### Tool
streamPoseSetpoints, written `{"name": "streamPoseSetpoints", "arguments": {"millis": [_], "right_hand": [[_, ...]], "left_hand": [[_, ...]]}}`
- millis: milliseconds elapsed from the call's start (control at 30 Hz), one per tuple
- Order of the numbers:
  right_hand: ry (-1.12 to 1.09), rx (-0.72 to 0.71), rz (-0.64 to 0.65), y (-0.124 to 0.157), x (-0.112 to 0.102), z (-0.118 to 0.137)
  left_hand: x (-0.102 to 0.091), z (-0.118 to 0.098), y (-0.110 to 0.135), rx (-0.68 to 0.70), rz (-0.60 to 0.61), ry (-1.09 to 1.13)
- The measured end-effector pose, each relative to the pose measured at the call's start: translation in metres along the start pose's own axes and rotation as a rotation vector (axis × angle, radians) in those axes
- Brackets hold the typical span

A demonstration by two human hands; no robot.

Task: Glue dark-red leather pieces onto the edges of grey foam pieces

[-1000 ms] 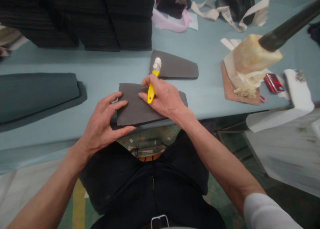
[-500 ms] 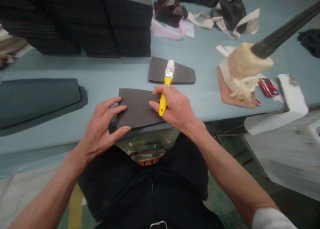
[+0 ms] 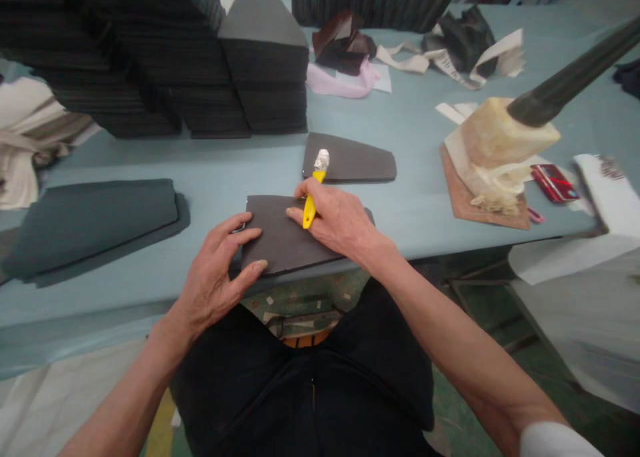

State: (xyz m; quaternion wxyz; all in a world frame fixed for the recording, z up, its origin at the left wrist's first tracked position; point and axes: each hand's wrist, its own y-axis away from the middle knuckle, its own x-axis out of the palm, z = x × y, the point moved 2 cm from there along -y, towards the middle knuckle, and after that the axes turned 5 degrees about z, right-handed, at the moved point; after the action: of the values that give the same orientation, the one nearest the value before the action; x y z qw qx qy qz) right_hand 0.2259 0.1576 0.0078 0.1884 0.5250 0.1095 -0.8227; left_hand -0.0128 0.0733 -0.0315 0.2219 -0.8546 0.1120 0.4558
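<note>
A dark grey foam piece point(image 3: 280, 237) lies at the near edge of the pale blue table point(image 3: 230, 170), partly overhanging it. My left hand point(image 3: 217, 274) rests on its left side, fingers spread, thumb at the front edge. My right hand point(image 3: 337, 220) lies over its right side, closed round a small brush with a yellow handle point(image 3: 311, 206) whose whitish bristles point away from me. A second tapered grey foam piece point(image 3: 353, 158) lies just beyond the brush tip.
Tall stacks of dark foam pieces point(image 3: 165, 64) stand at the back left. Flat dark green pieces point(image 3: 95, 224) lie at the left. At the right a glue-caked block on a dark rod point(image 3: 500, 144) sits on a brown board, with a red object point(image 3: 553, 180) beside it. Fabric scraps point(image 3: 400, 47) are behind.
The brush has swung back toward the left over the near foam piece after leaning right half a second ago. The camera has tilted up a little. My left hand stays in place.
</note>
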Motion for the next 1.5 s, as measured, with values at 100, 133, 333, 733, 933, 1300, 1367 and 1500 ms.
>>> {"name": "streamPoseSetpoints", "arguments": {"millis": [100,133,333,733,933,1300,1367,1500], "right_hand": [[-0.006,-0.008,0.010,-0.001,0.007,0.000],[-0.007,-0.006,0.007,-0.001,0.008,0.000],[-0.009,-0.011,0.008,-0.001,0.012,-0.002],[-0.064,-0.076,-0.084,0.002,0.014,-0.008],[-0.066,-0.176,-0.192,0.014,0.017,-0.014],[-0.127,-0.144,-0.126,0.015,0.014,-0.018],[-0.061,-0.184,-0.168,0.019,0.011,-0.020],[-0.037,-0.220,-0.256,0.032,0.015,-0.028]], "left_hand": [[0.000,-0.001,0.000,0.008,-0.014,-0.038],[-0.001,-0.003,-0.001,0.014,-0.029,-0.062],[-0.009,-0.032,-0.032,0.038,-0.052,-0.169],[0.039,-0.048,-0.069,-0.175,0.145,-0.357],[0.038,-0.049,-0.068,-0.187,0.149,-0.385],[0.039,-0.048,-0.066,-0.189,0.069,-0.361],[0.038,-0.048,-0.066,-0.210,0.071,-0.367],[0.037,-0.047,-0.064,-0.261,0.071,-0.382]]}}
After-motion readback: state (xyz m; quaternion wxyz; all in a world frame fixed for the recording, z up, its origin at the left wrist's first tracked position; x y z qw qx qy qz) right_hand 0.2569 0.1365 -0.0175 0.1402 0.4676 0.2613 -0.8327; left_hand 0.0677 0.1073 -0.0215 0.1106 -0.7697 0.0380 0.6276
